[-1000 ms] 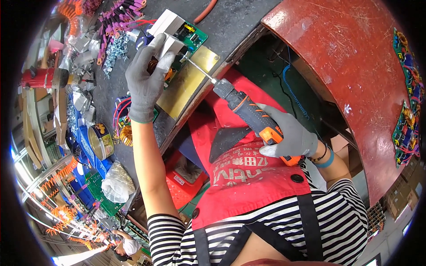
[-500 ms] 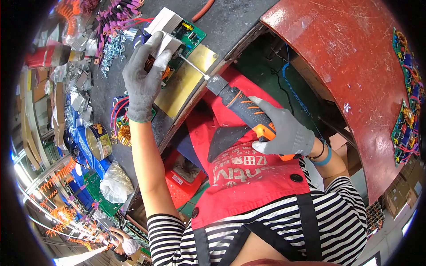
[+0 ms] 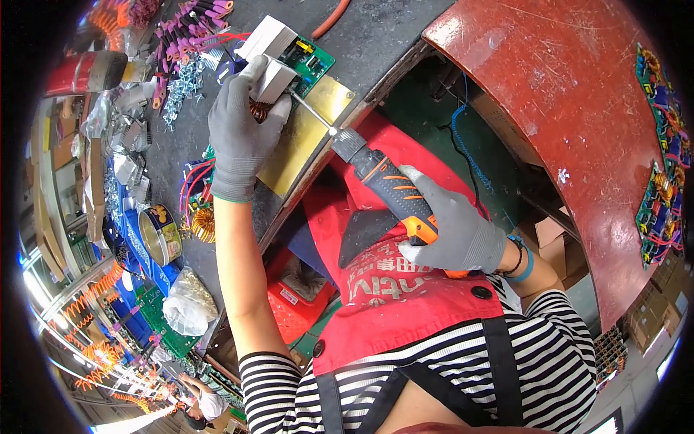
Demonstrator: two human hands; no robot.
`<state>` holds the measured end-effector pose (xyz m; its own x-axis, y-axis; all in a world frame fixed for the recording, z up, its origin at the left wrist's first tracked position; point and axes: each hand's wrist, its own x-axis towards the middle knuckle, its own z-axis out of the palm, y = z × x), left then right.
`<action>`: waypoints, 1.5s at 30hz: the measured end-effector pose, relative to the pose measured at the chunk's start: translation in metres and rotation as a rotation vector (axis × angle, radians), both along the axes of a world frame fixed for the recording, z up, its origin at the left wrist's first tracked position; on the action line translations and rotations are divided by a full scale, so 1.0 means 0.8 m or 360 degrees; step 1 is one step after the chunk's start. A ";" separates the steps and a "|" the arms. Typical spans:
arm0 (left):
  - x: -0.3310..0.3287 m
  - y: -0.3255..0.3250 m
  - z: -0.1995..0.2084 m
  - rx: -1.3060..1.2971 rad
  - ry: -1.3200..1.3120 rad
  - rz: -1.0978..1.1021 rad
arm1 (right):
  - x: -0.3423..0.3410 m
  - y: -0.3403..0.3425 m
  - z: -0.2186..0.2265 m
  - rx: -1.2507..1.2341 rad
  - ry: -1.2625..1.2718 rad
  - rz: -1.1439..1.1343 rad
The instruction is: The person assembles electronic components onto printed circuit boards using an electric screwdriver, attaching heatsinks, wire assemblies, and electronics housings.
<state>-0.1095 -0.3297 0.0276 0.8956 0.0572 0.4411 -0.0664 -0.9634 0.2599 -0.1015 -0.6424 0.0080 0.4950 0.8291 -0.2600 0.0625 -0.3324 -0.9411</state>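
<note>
My left hand (image 3: 246, 141), in a grey glove, is closed around a white block-shaped heat sink (image 3: 275, 81) on a green circuit board (image 3: 316, 64). A copper coil (image 3: 259, 111) shows partly under its fingers. A second white heat sink (image 3: 267, 37) stands on the board's far side. My right hand (image 3: 466, 228), also gloved, grips a black and orange cordless screwdriver (image 3: 397, 189). Its long thin bit (image 3: 311, 110) points up and left, with the tip at the board beside the nearer heat sink. Whether it sits on a screw is too small to tell. A yellow plate (image 3: 289, 158) lies under the bit.
Loose screws (image 3: 181, 94) and purple-handled parts (image 3: 191, 29) lie at the far left. A round tin (image 3: 160, 235) and a plastic bag (image 3: 189, 302) stand near the bench's left edge. Another coil board (image 3: 202, 224) lies beside my left forearm. Several boards (image 3: 659, 206) rest on the red table (image 3: 557, 108).
The screwdriver and my right hand have shifted slightly left. My left hand has moved a little to the right around the heat sink, its fingers more curled. The board has barely moved.
</note>
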 end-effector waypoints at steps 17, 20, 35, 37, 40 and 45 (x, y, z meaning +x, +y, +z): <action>0.001 -0.008 0.006 0.0008 0.0135 0.0147 | 0.018 -0.003 0.001 -0.0062 0.0136 0.0049; -0.002 -0.005 0.004 0.0013 0.0142 0.0160 | 0.024 -0.001 0.007 -0.0025 0.0161 0.0072; 0.007 0.014 0.000 -0.0037 -0.0026 0.0087 | 0.030 0.018 -0.064 0.1006 0.2923 0.0102; 0.007 0.018 0.000 -0.0008 0.0008 0.0094 | 0.034 0.019 -0.049 0.0856 0.2601 0.0057; 0.002 0.018 0.004 -0.0020 0.0049 0.0069 | 0.039 0.022 -0.020 0.0590 0.1946 0.0028; -0.036 0.045 0.057 -0.0426 0.0119 0.0290 | 0.050 0.000 -0.010 0.0440 0.1572 0.0062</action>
